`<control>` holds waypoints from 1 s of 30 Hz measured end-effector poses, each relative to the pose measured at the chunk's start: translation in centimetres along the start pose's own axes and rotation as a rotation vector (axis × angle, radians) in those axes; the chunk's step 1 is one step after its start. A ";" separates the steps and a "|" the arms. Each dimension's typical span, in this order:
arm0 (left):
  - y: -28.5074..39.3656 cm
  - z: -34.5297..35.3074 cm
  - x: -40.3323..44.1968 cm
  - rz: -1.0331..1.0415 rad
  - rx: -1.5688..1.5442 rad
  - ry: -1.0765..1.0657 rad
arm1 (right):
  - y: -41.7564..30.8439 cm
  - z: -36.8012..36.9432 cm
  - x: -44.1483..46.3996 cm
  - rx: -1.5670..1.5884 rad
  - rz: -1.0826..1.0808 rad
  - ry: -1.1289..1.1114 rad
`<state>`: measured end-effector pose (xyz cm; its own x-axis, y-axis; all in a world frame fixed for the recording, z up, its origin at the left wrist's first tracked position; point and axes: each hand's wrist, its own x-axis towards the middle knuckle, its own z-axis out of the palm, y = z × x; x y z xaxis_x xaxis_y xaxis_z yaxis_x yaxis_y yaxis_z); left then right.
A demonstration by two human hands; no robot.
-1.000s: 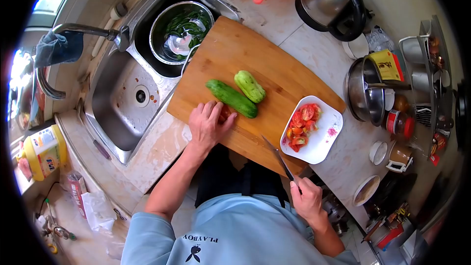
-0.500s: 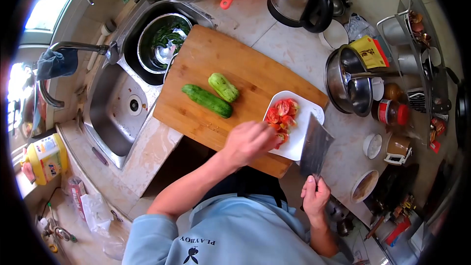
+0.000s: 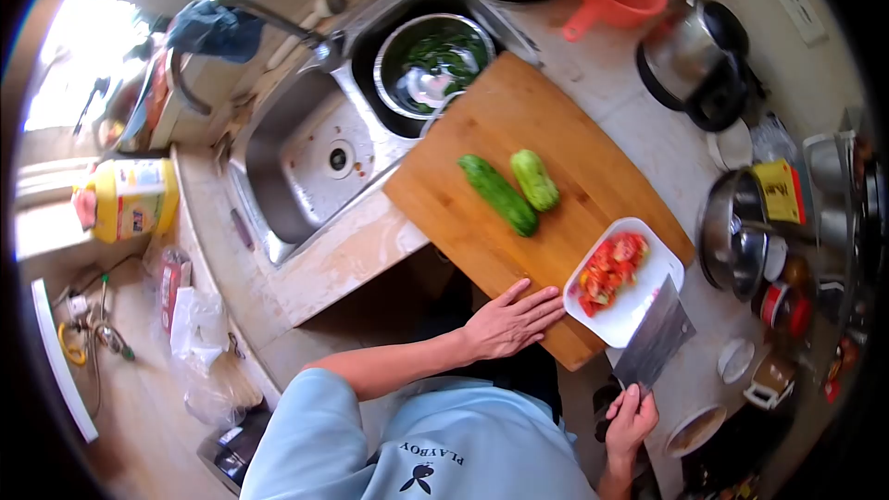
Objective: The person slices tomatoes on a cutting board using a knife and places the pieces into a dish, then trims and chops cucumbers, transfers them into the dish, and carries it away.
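The left hand (image 3: 511, 322) has moved from above the plate (image 3: 659, 262) to the near edge of the board (image 3: 519, 97), its fingers stretched out. The right hand (image 3: 632, 418) grips the knife (image 3: 656, 341). Tomato pieces (image 3: 609, 270) lie on the plate, cucumbers (image 3: 498, 194) farther left.

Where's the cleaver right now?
Head view, lower right: the cleaver is in the right hand, partly covering the white dish from this angle.

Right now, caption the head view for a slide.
Cleaver in right hand, left hand at the cutting board, cut tomatoes in a white dish.
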<state>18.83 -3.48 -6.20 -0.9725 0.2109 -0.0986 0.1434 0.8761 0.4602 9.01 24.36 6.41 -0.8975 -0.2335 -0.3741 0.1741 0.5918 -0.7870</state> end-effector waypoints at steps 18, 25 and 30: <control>-31.9 -14.1 -18.9 -1.161 0.488 0.341 | -4.0 6.0 0.8 -0.007 -0.117 -0.122; -36.8 -14.6 -16.9 -1.341 0.112 0.401 | -12.3 12.2 2.2 0.037 -0.166 -0.341; -38.3 -20.8 -6.7 -0.715 -0.198 1.308 | -17.8 17.3 4.1 0.090 -0.071 -0.529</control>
<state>16.05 -47.42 -4.82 -0.3126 -0.8425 0.4387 -0.3410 0.5306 0.7760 9.24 -0.45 10.45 -0.5858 -0.6407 -0.4964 0.1756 0.4975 -0.8495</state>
